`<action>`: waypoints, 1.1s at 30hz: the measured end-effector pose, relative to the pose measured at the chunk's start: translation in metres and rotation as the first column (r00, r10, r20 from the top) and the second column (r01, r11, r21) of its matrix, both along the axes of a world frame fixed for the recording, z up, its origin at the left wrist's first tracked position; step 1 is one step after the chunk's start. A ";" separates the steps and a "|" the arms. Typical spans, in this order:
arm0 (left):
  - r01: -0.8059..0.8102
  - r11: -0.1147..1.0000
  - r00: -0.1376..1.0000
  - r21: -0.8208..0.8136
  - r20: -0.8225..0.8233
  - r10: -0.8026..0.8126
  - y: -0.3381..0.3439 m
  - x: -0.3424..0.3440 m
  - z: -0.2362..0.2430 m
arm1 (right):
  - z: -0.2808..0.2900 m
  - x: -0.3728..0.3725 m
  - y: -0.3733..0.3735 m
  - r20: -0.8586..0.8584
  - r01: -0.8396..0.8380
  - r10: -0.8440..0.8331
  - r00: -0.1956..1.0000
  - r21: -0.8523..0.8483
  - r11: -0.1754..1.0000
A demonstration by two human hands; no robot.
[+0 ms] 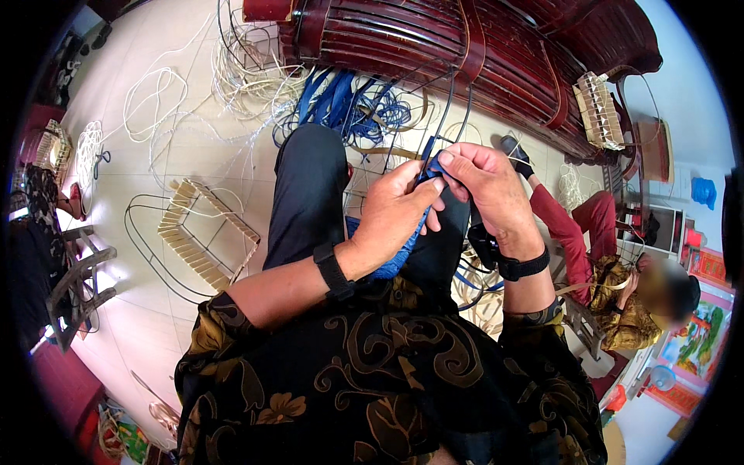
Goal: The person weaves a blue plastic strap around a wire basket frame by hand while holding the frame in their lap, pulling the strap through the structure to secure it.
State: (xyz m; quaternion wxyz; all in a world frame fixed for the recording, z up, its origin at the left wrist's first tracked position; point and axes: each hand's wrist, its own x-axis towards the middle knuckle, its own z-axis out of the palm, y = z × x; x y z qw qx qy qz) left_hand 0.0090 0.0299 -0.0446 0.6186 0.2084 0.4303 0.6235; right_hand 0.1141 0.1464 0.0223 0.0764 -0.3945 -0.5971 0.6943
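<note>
A dark wire frame (442, 116) stands between my knees, partly wrapped in blue strip. My left hand (380, 221) closes around its edge, thumb pressed on the blue plastic strip (434, 166). From the other side my right hand (490, 186) pinches that strip between thumb and fingers, close to the left thumb. Below the hands, blue wrapping (401, 257) covers another stretch of the frame in my lap. My fingers hide how the strip passes around the wire.
Loose blue strips (333, 97) and tangled cream strands (256, 66) lie on the floor ahead, before a dark red wooden bench (387, 43). A half-wrapped cream frame (209, 232) lies left. Another person (612, 287) sits at right; a wrapped frame (598, 111) rests on the bench.
</note>
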 end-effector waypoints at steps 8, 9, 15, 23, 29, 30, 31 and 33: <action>-0.040 0.992 0.945 -0.118 -0.327 0.000 0.012 -0.006 0.013 | 0.021 -0.015 -0.012 0.198 -0.221 0.131 0.971 0.550 0.806; -0.041 0.993 0.940 -0.112 -0.340 0.000 0.014 -0.007 0.012 | 0.020 -0.015 -0.010 0.214 -0.242 0.139 0.967 0.591 0.770; -0.119 0.991 0.698 0.060 -0.705 0.127 0.017 -0.022 0.001 | 0.022 -0.009 -0.015 0.127 -0.217 0.180 0.976 0.416 0.883; 0.014 0.989 0.755 -0.148 -0.646 -0.107 0.016 -0.037 0.008 | -0.015 0.032 -0.002 0.159 0.067 -0.071 0.985 0.034 0.997; 0.004 0.999 0.491 -0.041 -0.871 -0.038 0.009 -0.041 0.009 | -0.044 0.018 -0.008 -0.121 0.013 -0.031 0.992 -0.145 0.989; 0.004 1.000 0.419 0.019 -0.908 0.016 0.010 -0.042 0.011 | -0.045 0.017 -0.007 -0.132 0.013 -0.033 0.991 -0.154 0.988; 0.006 0.997 0.351 0.080 -0.934 0.072 0.009 -0.042 0.011 | -0.046 0.017 -0.008 -0.158 0.015 -0.042 0.987 -0.172 0.985; 0.029 0.983 0.263 0.183 -0.950 0.169 0.012 -0.046 0.012 | -0.052 0.016 -0.009 -0.174 0.040 -0.062 0.983 -0.124 0.991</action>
